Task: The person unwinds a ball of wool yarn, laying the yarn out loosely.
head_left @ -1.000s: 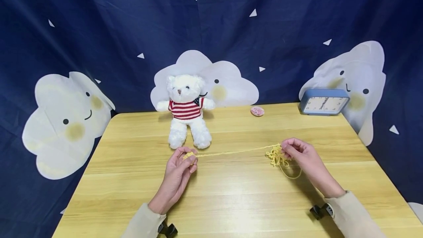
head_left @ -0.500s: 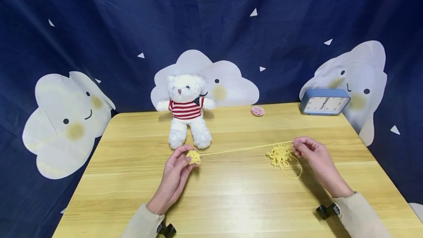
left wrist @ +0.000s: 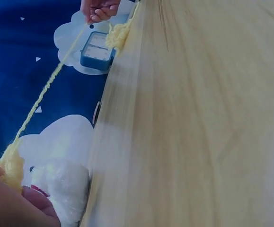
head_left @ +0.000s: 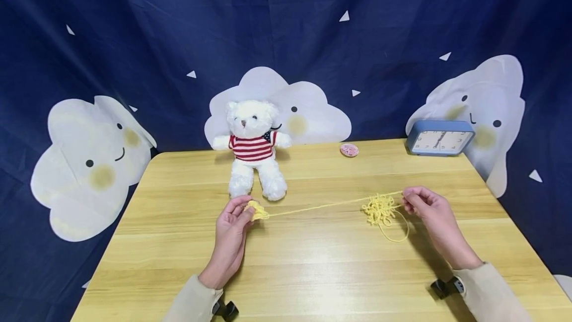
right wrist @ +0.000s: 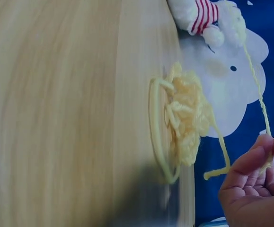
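My left hand [head_left: 230,237] pinches a small wound ball of yellow yarn [head_left: 257,210] between thumb and fingers, just in front of the teddy bear's feet. From it a taut yarn strand [head_left: 321,206] runs rightward to my right hand [head_left: 435,220], whose thumb and forefinger pinch it. A loose, tangled pile of yellow yarn [head_left: 379,208] lies on the table to the left of the right hand, with one loop curving toward the front. In the right wrist view, that tangle [right wrist: 189,118] sits beside the right hand [right wrist: 255,182], and a short strand links toward the fingers.
A white teddy bear [head_left: 253,150] in a striped sweater sits at the back of the wooden table [head_left: 313,277]. Further right stand a small pink round item [head_left: 349,150] and a blue clock [head_left: 440,137]. A dark blue cloud-patterned curtain [head_left: 304,29] hangs behind.
The right hand has moved right, away from the tangle, drawing the strand longer. The left hand has shifted slightly left and turned the small ball. The tangle stays nearly in place.
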Action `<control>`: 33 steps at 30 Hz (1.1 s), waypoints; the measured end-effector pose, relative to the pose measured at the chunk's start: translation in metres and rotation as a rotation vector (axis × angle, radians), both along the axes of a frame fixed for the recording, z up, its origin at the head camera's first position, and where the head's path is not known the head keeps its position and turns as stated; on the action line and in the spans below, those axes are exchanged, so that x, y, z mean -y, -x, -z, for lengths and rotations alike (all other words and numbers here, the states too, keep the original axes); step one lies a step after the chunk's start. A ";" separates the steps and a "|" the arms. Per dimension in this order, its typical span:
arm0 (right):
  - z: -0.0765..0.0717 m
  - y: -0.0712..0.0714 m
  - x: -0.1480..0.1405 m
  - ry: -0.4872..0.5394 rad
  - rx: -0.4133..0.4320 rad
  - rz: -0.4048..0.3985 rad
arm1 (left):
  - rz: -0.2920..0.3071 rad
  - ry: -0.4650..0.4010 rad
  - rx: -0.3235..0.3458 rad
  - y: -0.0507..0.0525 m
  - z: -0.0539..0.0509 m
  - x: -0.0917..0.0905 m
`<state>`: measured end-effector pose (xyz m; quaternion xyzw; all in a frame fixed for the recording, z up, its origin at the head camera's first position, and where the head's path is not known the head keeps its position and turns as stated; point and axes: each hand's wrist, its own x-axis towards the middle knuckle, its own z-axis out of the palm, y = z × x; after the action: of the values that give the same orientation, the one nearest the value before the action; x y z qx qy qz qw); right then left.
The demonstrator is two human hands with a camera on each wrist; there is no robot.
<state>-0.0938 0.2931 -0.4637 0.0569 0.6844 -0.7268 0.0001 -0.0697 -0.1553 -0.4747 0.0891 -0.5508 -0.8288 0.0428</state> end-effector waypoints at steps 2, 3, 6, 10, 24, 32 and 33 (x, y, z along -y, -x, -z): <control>0.001 0.001 -0.004 -0.029 0.014 -0.011 | -0.003 -0.013 -0.015 0.001 -0.001 0.000; 0.002 0.001 -0.005 -0.054 0.020 -0.019 | -0.002 -0.027 -0.022 0.001 -0.001 0.000; 0.004 0.004 -0.010 -0.180 0.042 -0.052 | -0.002 -0.061 -0.031 0.002 -0.002 0.000; 0.007 0.008 -0.012 -0.325 0.097 -0.121 | 0.011 -0.076 -0.012 0.003 -0.003 -0.001; 0.013 0.011 0.006 -0.444 0.109 -0.198 | 0.098 -0.106 0.006 0.004 -0.006 -0.011; 0.003 0.004 0.038 -0.389 0.036 -0.045 | 0.142 -0.116 -0.006 0.004 -0.006 -0.012; 0.002 0.003 0.043 -0.379 0.035 -0.041 | 0.147 -0.117 -0.012 0.004 -0.006 -0.012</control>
<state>-0.0968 0.2497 -0.4654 0.0545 0.8099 -0.5838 0.0163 -0.0740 -0.1430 -0.4686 0.0460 -0.5064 -0.8608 -0.0201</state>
